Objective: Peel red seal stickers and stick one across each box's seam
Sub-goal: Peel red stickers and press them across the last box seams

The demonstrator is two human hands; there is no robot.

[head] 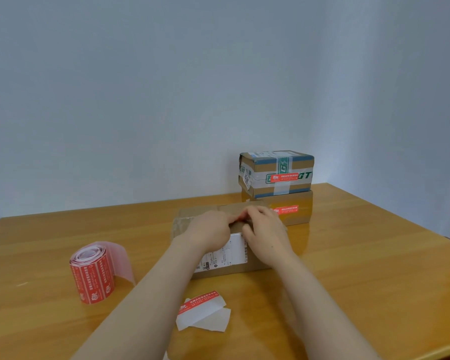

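Only two arms in view. Left hand [211, 229] and right hand [266, 229] bare. Left forearm [151, 289] and right forearm [315, 289] also bare, right down to the bottom frame edge. Fingertips are blurred, so nail detail is unreadable.

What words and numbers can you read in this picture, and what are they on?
"GT": green letters on the tape of the top box.
Too blurred: Chinese writing on the upper seal sticker and the lower seal sticker on the lower box.
Too blurred: the sticker roll and the loose sticker on the table.
Too small: the shipping label on the near box.
Unclear: turned digits on the top box's side label.
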